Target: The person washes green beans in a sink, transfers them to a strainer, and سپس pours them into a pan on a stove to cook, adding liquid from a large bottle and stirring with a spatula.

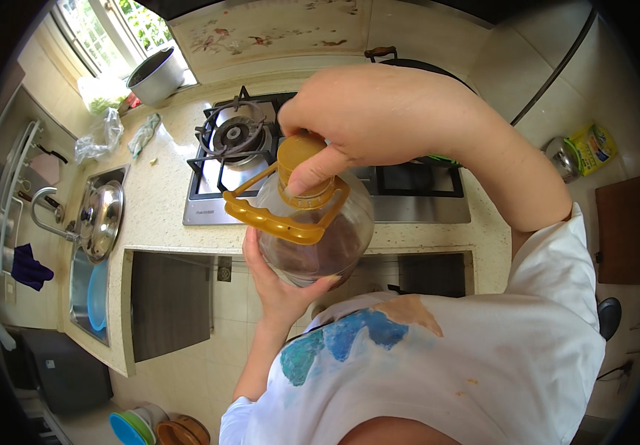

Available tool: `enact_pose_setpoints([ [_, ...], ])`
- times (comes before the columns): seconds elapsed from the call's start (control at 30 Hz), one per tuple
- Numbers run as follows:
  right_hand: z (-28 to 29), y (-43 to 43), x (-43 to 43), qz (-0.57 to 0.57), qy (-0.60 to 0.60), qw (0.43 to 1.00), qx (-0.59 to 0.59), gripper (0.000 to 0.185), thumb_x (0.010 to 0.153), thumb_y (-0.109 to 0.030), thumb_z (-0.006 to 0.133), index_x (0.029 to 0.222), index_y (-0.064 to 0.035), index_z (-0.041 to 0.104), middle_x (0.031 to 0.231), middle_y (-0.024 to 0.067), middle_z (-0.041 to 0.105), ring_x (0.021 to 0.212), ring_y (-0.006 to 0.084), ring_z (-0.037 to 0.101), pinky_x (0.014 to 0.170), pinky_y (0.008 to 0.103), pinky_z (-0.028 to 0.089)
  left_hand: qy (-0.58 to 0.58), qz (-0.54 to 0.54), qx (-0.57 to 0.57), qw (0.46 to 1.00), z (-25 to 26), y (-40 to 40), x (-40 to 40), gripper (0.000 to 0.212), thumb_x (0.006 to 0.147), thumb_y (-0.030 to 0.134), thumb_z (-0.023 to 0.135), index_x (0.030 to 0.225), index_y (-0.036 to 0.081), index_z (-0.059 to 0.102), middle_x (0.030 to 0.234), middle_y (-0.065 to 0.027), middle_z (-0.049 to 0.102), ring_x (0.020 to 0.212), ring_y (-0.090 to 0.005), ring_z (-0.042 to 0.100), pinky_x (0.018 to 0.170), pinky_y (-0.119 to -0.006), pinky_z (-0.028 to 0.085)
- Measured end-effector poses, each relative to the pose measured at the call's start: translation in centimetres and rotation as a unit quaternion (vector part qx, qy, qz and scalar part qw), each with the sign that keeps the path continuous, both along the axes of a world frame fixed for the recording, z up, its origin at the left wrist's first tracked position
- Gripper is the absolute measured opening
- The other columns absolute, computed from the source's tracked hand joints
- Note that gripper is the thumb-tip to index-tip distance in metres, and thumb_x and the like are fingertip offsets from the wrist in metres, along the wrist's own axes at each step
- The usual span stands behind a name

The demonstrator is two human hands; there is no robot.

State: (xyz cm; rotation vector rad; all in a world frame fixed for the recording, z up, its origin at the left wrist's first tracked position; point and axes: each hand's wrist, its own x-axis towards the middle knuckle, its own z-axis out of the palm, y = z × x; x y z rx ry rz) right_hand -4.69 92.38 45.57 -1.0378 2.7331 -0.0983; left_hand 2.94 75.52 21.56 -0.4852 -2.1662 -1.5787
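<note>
A large clear plastic jug [348, 228] with a yellow handle [275, 222] is held upright or nearly so in front of my body, over the counter's front edge. My right hand [353, 122] reaches over the top, with its fingers and thumb closed around the yellow screw cap [303, 158]. Lower down, my left hand [281, 283] supports the jug's side, thumb and fingers spread around it. Some dark content shows through the lower wall, but what it is cannot be told.
Behind the jug lies a gas hob [203, 208]. To the left are a sink [79, 300], a steel lid [100, 222], plastic bags [100, 136] and a metal pot [158, 80]. A dark wok [425, 65] stands at the back right, a yellow packet [592, 149] at the far right.
</note>
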Motion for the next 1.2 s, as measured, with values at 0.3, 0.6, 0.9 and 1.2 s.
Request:
enact_pose_setpoints([
  [0.3, 1.2, -0.2, -1.2, 0.225, 0.086, 0.945, -0.222, 0.029, 0.079, -0.026, 0.062, 0.088, 0.0017, 0.058, 0.071, 0.0124, 0.059, 0.066, 0.0266, 0.057, 0.059, 0.0347, 0.046, 0.008, -0.002, -0.009, 1.0, 0.0, -0.2, 0.1, 0.117, 0.049, 0.032, 0.087, 0.136, 0.001, 0.014, 0.132, -0.0189, 0.028, 0.124, -0.0332, 0.03, 0.102, -0.043, 0.028],
  [0.6, 0.0, -3.6, 1.9, -0.018, -0.22, 0.949, -0.227, 0.042, 0.08, -0.035, 0.045, 0.074, 0.0035, 0.06, 0.068, 0.0109, 0.062, 0.062, 0.0166, 0.06, 0.051, 0.0329, 0.045, 0.009, -0.005, -0.012, 1.0, 0.4, -0.3, 0.3, 0.12, 0.049, 0.032, 0.087, 0.137, 0.0, 0.012, 0.133, -0.0198, 0.028, 0.124, -0.0337, 0.031, 0.102, -0.043, 0.028],
  [0.9, -0.3, -1.2, 1.5, -0.14, -0.406, 0.77, -0.472, 0.03, 0.09, -0.028, 0.051, 0.085, 0.0014, 0.053, 0.079, 0.008, 0.057, 0.057, 0.0102, 0.052, 0.05, 0.0209, 0.045, -0.047, -0.023, 0.098, 0.994, -0.6, -1.2, 0.7, 0.103, 0.066, 0.029, 0.078, 0.14, 0.008, 0.009, 0.137, -0.0167, 0.028, 0.125, -0.0293, 0.033, 0.102, -0.042, 0.028],
  [1.2, 7.1, 2.3, 3.7, -0.018, -0.525, 0.641, -0.56, 0.021, 0.094, -0.014, 0.028, 0.098, 0.0062, 0.028, 0.089, 0.0171, 0.036, 0.072, 0.0162, 0.04, 0.056, 0.0236, 0.043, -0.437, -0.098, 0.456, 0.769, -15.9, -3.9, 0.3, 0.048, 0.09, 0.034, 0.049, 0.131, 0.012, 0.039, 0.13, -0.0079, 0.045, 0.123, -0.0242, 0.039, 0.1, -0.047, 0.034],
])
